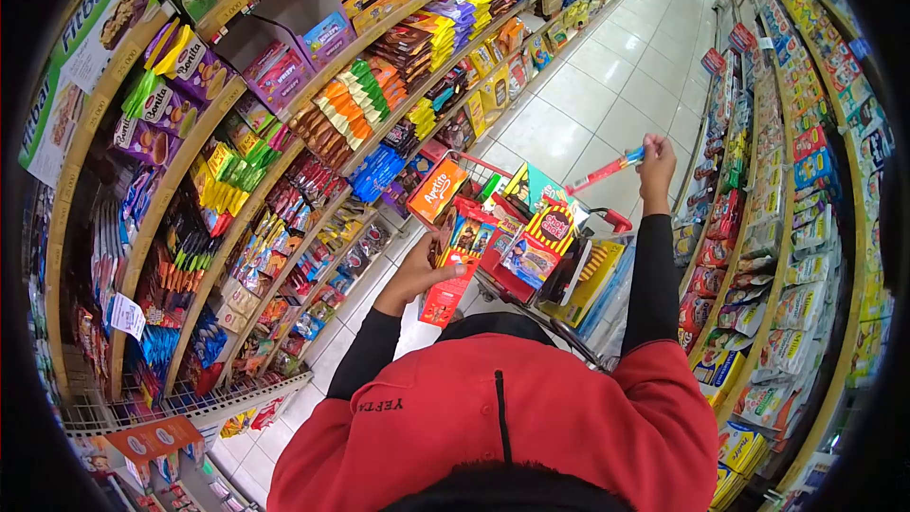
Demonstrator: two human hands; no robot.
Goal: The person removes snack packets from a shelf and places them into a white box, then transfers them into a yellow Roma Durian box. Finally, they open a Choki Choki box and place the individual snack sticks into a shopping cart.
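Observation:
My left hand (423, 272) is closed around a red display box (445, 304) with slim, colourful packets standing in it. The thumb lies across its front. Out to the right, my right hand (656, 171) pinches one end of a long, narrow stick packet (604, 172) in red and light blue, held out nearly level. Between the hands is a shopping cart (494, 169) loaded with goods. In it are an orange Apetito box (439, 186), a yellow-and-red striped pack (554, 224) and a yellow carton (595, 271). The cart's lower part is hidden by the goods.
Curved-looking shelves (248, 95) full of snack packets run along the left. More packed shelves (794, 180) line the right side. A tiled aisle floor (621, 57) stretches ahead between them. A wire rack edge (190, 410) juts out at lower left.

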